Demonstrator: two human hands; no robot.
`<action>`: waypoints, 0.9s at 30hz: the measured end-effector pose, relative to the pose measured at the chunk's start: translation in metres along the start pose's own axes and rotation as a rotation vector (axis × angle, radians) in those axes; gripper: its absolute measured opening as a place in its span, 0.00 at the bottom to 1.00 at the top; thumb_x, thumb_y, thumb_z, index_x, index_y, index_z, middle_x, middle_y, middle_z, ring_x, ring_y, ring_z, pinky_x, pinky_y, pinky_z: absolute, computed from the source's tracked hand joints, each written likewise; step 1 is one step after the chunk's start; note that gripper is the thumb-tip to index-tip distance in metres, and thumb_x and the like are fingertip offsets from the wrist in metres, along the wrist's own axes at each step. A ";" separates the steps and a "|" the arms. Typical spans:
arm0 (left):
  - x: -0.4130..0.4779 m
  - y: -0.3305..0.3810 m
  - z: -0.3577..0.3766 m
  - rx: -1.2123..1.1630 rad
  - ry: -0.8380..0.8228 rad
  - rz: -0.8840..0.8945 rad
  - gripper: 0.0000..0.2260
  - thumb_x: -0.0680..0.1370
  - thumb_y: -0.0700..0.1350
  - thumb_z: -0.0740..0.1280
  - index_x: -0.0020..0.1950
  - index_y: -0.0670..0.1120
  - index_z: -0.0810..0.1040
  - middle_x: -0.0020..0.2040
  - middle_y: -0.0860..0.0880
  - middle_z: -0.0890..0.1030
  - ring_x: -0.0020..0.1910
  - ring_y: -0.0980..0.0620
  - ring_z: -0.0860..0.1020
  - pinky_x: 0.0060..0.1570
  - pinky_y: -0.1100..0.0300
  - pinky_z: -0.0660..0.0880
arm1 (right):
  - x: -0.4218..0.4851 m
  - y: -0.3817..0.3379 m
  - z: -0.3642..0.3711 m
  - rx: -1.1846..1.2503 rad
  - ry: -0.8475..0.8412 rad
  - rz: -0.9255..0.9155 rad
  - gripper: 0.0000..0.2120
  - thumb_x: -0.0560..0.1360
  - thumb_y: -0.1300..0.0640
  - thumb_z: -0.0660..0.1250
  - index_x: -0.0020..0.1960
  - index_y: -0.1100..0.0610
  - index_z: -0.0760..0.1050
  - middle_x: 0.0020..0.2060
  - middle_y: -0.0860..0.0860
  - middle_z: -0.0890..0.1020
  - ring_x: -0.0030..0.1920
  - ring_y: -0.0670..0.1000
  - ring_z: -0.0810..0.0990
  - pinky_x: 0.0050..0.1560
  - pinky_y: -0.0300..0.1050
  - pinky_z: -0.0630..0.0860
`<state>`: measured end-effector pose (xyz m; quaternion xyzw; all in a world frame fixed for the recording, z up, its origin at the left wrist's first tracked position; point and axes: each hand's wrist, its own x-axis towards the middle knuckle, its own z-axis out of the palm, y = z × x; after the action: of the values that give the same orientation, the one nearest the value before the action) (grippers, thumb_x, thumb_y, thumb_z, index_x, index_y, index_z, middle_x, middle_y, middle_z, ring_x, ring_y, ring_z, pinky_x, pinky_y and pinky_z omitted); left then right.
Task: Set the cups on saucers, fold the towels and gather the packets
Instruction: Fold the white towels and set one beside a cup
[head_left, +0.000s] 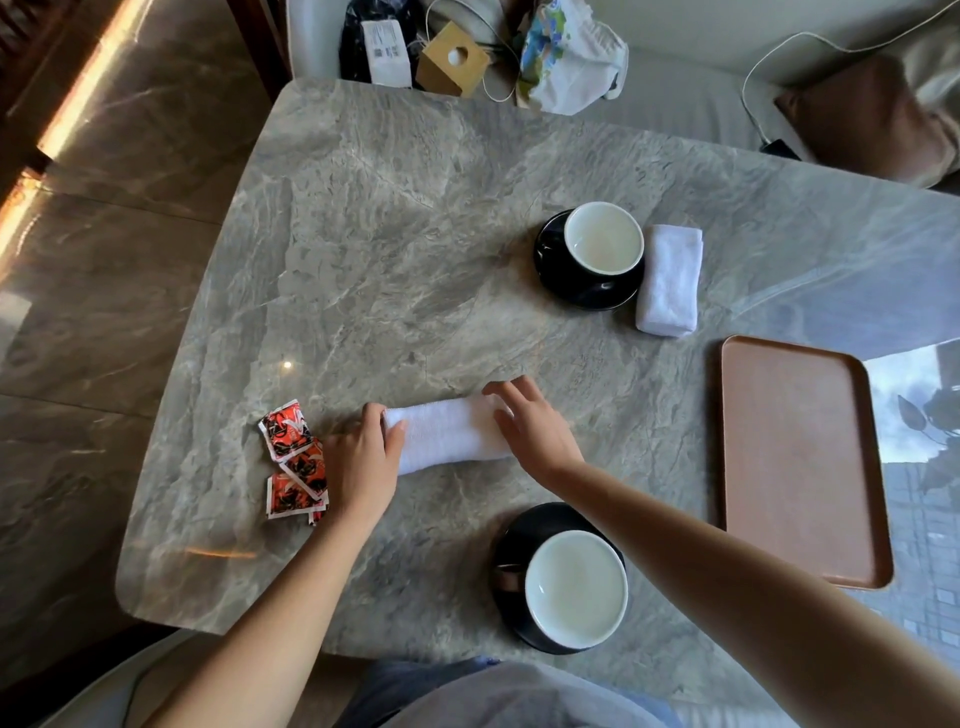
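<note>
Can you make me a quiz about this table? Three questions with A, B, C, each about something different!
1. Where is the far towel?
A) on the tray
B) under the packets
C) beside the far saucer

2. How many cups are there?
A) one
B) two
C) three

3. What are the hands doing?
A) touching the near towel
B) lifting a cup
C) hanging idle

Answers:
1 C: it lies just right of that saucer.
2 B: a far cup and a near cup.
3 A: the left hand and right hand are on its two ends.
</note>
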<state>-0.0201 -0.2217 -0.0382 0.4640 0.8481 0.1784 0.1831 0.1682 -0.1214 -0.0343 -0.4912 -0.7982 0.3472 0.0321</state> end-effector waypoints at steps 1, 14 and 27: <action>0.001 0.000 0.002 0.018 -0.005 0.002 0.11 0.78 0.47 0.62 0.49 0.39 0.74 0.38 0.38 0.82 0.40 0.37 0.79 0.45 0.48 0.72 | 0.000 0.000 0.001 -0.015 -0.010 -0.006 0.16 0.79 0.58 0.57 0.62 0.43 0.67 0.60 0.47 0.69 0.49 0.57 0.79 0.44 0.54 0.78; 0.000 -0.012 0.016 0.115 0.059 0.128 0.13 0.73 0.43 0.68 0.56 0.53 0.80 0.56 0.49 0.78 0.54 0.43 0.74 0.53 0.47 0.66 | 0.004 0.008 0.012 -0.409 -0.011 -0.095 0.28 0.78 0.58 0.55 0.76 0.47 0.53 0.73 0.49 0.62 0.65 0.55 0.67 0.59 0.51 0.69; 0.008 -0.016 0.008 0.127 0.038 0.207 0.16 0.75 0.45 0.67 0.63 0.51 0.77 0.60 0.47 0.77 0.57 0.42 0.75 0.63 0.43 0.65 | 0.001 0.005 0.003 -0.310 0.078 -0.053 0.25 0.79 0.54 0.57 0.75 0.44 0.58 0.75 0.53 0.60 0.70 0.58 0.62 0.71 0.55 0.57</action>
<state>-0.0318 -0.2220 -0.0536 0.5562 0.8087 0.1513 0.1178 0.1698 -0.1207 -0.0399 -0.4823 -0.8530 0.1994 -0.0039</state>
